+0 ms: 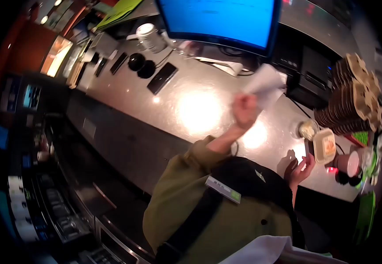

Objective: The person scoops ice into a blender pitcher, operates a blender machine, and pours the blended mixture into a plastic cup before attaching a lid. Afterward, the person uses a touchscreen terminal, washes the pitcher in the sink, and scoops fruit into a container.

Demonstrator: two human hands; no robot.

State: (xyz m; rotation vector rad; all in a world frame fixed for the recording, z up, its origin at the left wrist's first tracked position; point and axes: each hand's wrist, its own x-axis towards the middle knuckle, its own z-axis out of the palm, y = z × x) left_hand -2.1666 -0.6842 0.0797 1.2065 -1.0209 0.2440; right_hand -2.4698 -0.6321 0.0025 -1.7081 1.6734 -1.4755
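My left hand (245, 110) is raised over the metal counter, its fingers closed on a white paper (266, 86) that is smeared by motion. Any print on the paper is unreadable. Lower and to the right, my right hand (302, 170) is held with its fingers apart, close to an open takeout box (324, 146) with orange food in it. Whether the fingertips touch the box I cannot tell. Beside that box stands a small clear cup (307, 130) with pale contents.
A lit blue monitor (221, 20) stands at the back. Black box-shaped devices (312, 77) are right of it, near tall stacks of cardboard cup carriers (347, 103). A paper cup (347, 163) is at the right. A black handheld device (162, 78) and a white-lidded container (150, 38) sit at left.
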